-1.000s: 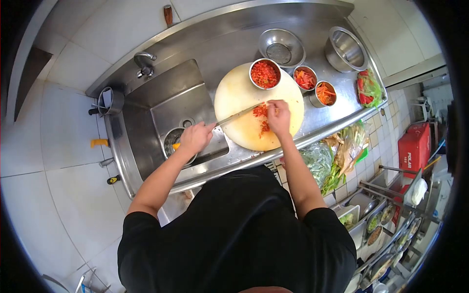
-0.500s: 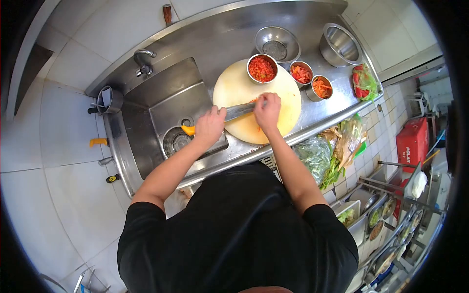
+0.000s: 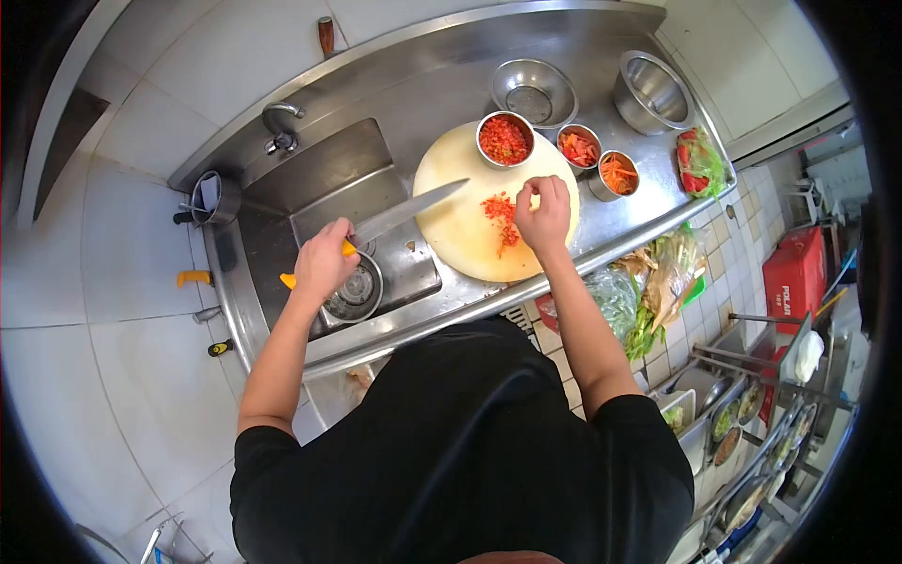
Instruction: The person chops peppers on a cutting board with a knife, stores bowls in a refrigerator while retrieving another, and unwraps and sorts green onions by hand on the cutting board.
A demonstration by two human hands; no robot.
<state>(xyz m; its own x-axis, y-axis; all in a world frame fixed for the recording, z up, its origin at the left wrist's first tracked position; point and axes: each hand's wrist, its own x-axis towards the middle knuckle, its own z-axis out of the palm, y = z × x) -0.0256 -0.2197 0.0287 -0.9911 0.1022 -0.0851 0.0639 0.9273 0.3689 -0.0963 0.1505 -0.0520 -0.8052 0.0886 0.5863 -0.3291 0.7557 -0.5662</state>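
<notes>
My left hand is closed round the yellow handle of a large kitchen knife. The blade points up and right from over the sink, its tip above the left part of the round white cutting board. Finely chopped red pieces lie in a small heap on the board. Just right of that heap hovers my right hand, fingers curled in towards the thumb, with nothing visible in them. A steel cup of chopped red pieces stands at the board's far edge.
Right of the board are a cup of red strips, a cup of orange strips, a shallow steel bowl, a steel pot and a bag of red peppers. The sink with its faucet lies left.
The knife has moved left with my left hand, off the middle of the board. My right hand has left the blade and shifted right. The chopped red heap now shows.
</notes>
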